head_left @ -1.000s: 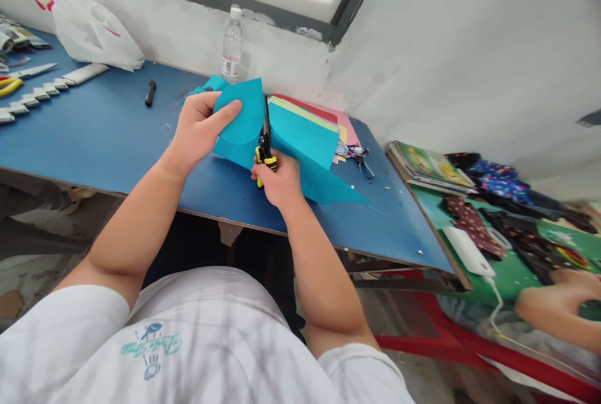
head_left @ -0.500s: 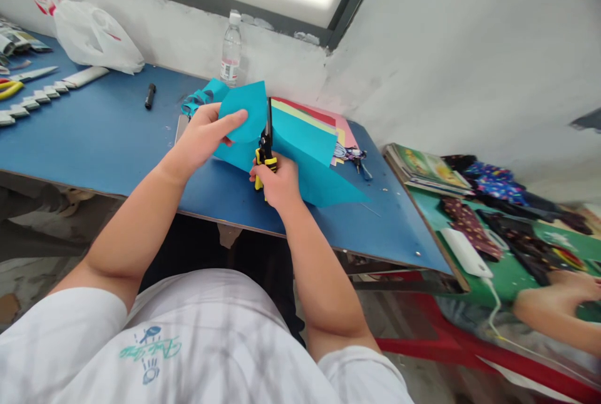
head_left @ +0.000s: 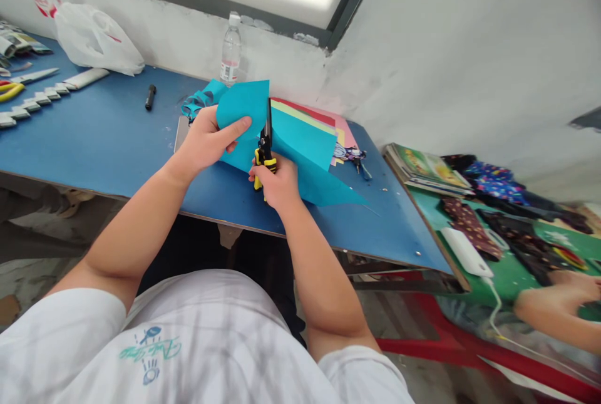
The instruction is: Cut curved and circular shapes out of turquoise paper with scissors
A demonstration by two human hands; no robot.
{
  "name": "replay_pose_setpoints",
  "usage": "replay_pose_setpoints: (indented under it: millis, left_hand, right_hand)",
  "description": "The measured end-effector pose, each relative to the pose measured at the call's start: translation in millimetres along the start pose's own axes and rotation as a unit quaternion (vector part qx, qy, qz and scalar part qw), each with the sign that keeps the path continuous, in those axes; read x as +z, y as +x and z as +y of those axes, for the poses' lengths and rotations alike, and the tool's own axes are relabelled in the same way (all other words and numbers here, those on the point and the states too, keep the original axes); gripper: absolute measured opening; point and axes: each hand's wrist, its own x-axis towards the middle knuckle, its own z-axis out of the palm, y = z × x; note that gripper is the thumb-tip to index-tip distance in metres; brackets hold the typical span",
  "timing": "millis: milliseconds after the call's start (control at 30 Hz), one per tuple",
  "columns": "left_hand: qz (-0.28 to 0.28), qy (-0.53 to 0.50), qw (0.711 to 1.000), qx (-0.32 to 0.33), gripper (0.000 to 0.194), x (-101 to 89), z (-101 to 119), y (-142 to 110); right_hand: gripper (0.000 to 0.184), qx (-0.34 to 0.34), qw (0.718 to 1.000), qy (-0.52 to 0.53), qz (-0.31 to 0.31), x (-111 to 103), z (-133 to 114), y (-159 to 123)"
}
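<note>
My left hand (head_left: pixel 209 137) pinches a curled piece of turquoise paper (head_left: pixel 244 105), thumb on top and fingers behind. Closed around yellow-and-black scissors (head_left: pixel 265 155) is my right hand (head_left: pixel 280 181), with the dark blades pointing away from me along the right edge of the held paper. A larger part of the turquoise paper (head_left: pixel 312 172) spreads under and to the right of the scissors, one corner reaching toward the table's front. Whether the blades are apart is hard to make out.
On the blue table (head_left: pixel 117 147) lie turquoise strips (head_left: pixel 200 102), a black marker (head_left: pixel 150 97), coloured sheets (head_left: pixel 345 131) and more scissors (head_left: pixel 19 84). A bottle (head_left: pixel 231 53) and a plastic bag (head_left: pixel 96 37) stand by the wall. Another person's hand (head_left: pixel 563 297) is at the green table (head_left: pixel 502 288).
The paper in my left hand has curled over further and its top corner has shifted slightly right. My left hand has moved slightly; my right hand and the scissors stay almost in place.
</note>
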Motion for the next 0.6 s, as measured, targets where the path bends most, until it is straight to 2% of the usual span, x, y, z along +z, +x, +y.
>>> replay_pose_setpoints:
  millis: [167, 367, 600]
  left_hand:
    - [-0.015, -0.005, 1.0, -0.01, 0.078, 0.6, -3.5, -1.0]
    - [-0.035, -0.006, 0.999, -0.008, 0.081, -1.3, -8.8, 1.1]
    - [-0.038, 0.001, 0.999, -0.013, 0.083, -1.3, -5.1, 0.3]
  right_hand:
    - [0.022, -0.002, 1.0, 0.019, -0.009, 0.9, 0.9, 0.2]
    - [0.03, -0.003, 0.999, 0.041, -0.021, 2.5, -5.1, -0.1]
    - [0.028, -0.014, 0.998, 0.048, -0.024, 2.8, -7.1, -0.3]
